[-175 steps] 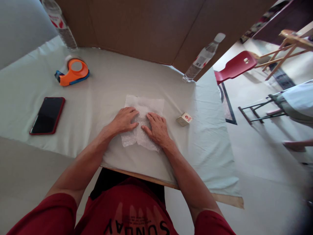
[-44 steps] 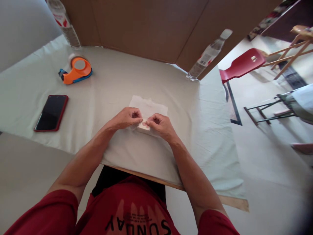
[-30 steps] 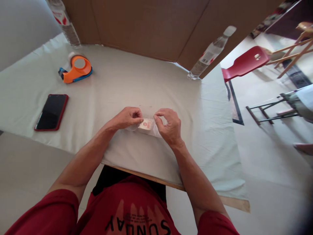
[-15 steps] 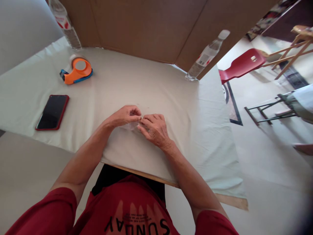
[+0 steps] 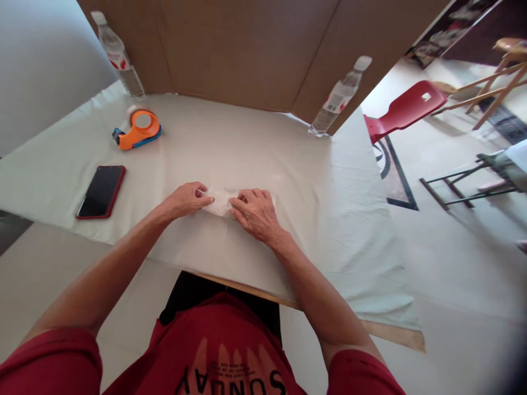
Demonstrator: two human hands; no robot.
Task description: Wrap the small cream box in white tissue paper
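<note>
Between my hands a thin, see-through piece of plastic, like a small bag or film, lies low over the cloth. My left hand pinches its left end between thumb and fingers. With curled fingers, my right hand grips the plastic farther right, and a bit of it shows past the knuckles. Whether anything is inside the plastic I cannot make out.
A light cloth covers the table. To the left lie a phone and an orange tape dispenser. Water bottles stand left and right before a cardboard panel. A red chair stands beyond the right edge.
My hands were close together and are now farther apart. The left hand has moved left, and more of the plastic stretches out between them. The camera view has shifted slightly.
</note>
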